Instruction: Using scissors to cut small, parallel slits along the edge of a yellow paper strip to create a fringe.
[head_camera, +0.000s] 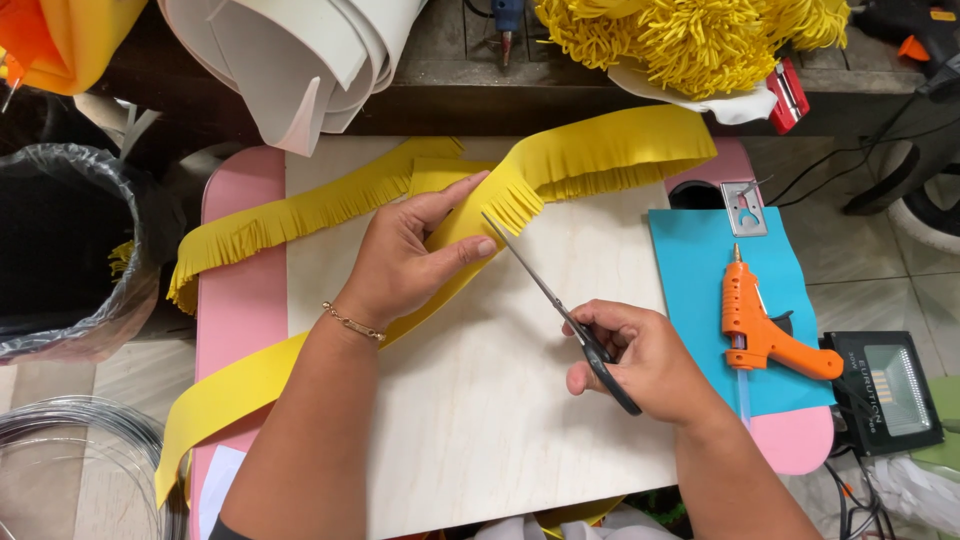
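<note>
while the left hand (405, 255) presses flat on a long yellow foam strip (590, 155), the right hand (640, 360) holds a pair of scissors (560, 310). the left fingers are stretched out, with the thumb on top of the strip and the pointer finger lying along it, so the strip is pinned between them. a thin gold bracelet (352, 322) sits on the left wrist.

the right fingers are curled through the black handles of the scissors and grip them tight. the blades look nearly closed and point up and left, and their tip is just beside the cut edge of the strip, close to the left thumb.

the strip lies across a pale wooden board (500, 380), which rests on a pink table (235, 300). one side of the strip is snipped into a fringe of little flaps. its uncut end runs down off the board toward the lower left.

on the right, an orange glue gun (760, 325) lies on a blue sheet (690, 260). a small black lamp (885, 390) sits on the floor past it. at the top, white foam rolls (300, 60) and a fluffy yellow fringe pile (690, 40) rest on a dark bench. a black bin with a plastic bag (60, 250) stands to the left, well apart from the hands.
</note>
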